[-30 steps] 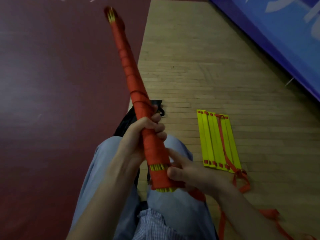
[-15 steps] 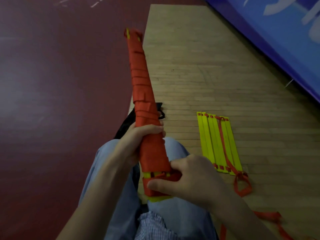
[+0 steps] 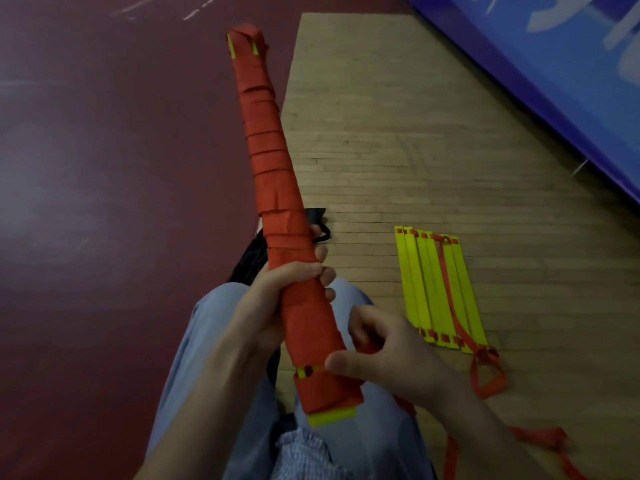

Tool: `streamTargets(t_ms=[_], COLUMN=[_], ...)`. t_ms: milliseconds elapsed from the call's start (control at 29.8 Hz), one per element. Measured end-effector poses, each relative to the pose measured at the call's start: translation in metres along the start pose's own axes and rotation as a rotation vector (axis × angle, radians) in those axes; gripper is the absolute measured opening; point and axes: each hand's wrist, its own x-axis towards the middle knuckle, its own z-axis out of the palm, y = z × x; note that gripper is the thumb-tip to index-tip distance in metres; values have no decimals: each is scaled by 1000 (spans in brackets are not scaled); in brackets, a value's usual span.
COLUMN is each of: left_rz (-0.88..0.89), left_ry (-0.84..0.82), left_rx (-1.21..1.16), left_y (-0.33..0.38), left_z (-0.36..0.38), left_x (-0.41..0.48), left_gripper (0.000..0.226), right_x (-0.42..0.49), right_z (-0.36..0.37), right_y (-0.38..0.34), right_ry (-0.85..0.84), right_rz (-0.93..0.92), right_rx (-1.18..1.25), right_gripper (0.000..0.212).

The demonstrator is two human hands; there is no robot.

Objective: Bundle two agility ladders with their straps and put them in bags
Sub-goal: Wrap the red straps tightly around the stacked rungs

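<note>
A long bundled ladder (image 3: pixel 273 188), its yellow rungs wound tight in red strap, slants up and away from my lap. My left hand (image 3: pixel 277 299) grips it round the lower part. My right hand (image 3: pixel 384 355) holds the near end, thumb pressed across the strap, fingers curled round a bit of red strap. A second ladder (image 3: pixel 438 289), flat yellow rungs stacked side by side, lies on the wooden floor to the right, with its loose red strap (image 3: pixel 486 372) trailing toward me. A black bag (image 3: pixel 251 258) lies under the bundle, mostly hidden by it and my knee.
I sit on a wooden floor strip (image 3: pixel 398 133) with dark red flooring (image 3: pixel 104 202) to the left. A blue padded wall (image 3: pixel 554 81) runs along the right. My knees in light jeans (image 3: pixel 214 323) are below the bundle.
The bundle's far end has swung right and lower. My right hand has shifted from gripping over the near end to pinching the strap beside it.
</note>
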Motion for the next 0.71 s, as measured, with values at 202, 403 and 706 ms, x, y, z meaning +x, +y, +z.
streamTargets(t_ms=[202,403,706], left_rz=[10,-143,-197], left_ry=[-90,114,596], left_rx=[-125,371,645], left_y=[-9,5,-21], left_z=[0,-6,1], left_x=[3,6,14], left_gripper=[56,63,32], right_x=[-2,-4,-1], right_z=[17,20,36], right_y=[12,-3,9], right_ry=[-341,-196,26], right_rz=[226,143,139], right_rx=[370,439,-110], right_gripper=[79,16,56])
